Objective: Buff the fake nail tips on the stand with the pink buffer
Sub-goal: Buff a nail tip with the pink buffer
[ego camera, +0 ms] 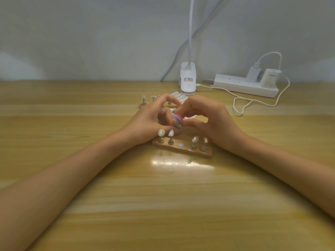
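Observation:
A wooden stand (183, 150) lies near the table's middle, carrying several clear nail tips on metal pegs, such as one nail tip (161, 132) at its left end; its middle slot shows a bare white disc. Just behind the stand, my right hand (208, 122) pinches the pink and purple buffer (177, 119). My left hand (150, 118) holds a small peg with a nail tip, mostly hidden by fingers, against the buffer. The two hands meet above the stand's far edge.
A second stand with nail tips (144, 100) and a sheet of white adhesive dots (178, 96) lie behind my hands. Farther back are a white clip lamp (188, 79), a power strip (244, 86) with chargers, and a looping white cable (243, 105).

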